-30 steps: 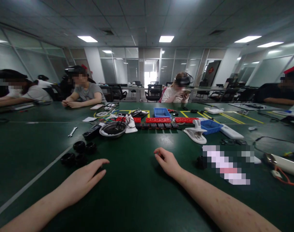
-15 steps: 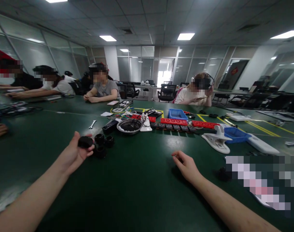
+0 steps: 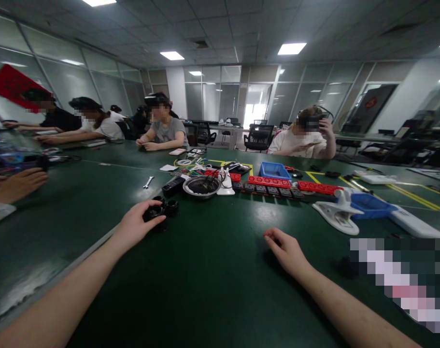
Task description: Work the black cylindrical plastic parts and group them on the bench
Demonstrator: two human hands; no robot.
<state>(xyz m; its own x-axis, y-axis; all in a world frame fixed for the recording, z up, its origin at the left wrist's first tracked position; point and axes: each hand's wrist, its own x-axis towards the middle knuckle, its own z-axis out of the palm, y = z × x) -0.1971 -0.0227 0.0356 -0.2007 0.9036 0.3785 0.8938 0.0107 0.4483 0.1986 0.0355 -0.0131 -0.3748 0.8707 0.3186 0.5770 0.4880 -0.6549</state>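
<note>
My left hand (image 3: 138,224) has its thumb and fingers round a black, round, cap-like part (image 3: 155,210), at the near side of a small group of similar parts. Beside it stands another black round part (image 3: 172,207). The fingers partly cover the group, so I cannot tell whether the held part touches the table. Resting on the green table (image 3: 205,270) to the right, my right hand (image 3: 285,249) has its fingers loosely curled in, with nothing visible in them. A small wrench (image 3: 149,182) lies beyond my left hand.
Further back are a metal bowl (image 3: 201,187), a white clip stand (image 3: 340,212), red socket strips (image 3: 268,181) and blue trays (image 3: 274,170) (image 3: 372,205). At left, another person's hand (image 3: 22,183) reaches over the table. Several people sit around it.
My left hand has turned from palm-up, showing a black round part, to reaching down around a part at the group. The view has shifted left; my right hand stays curled on the table.
</note>
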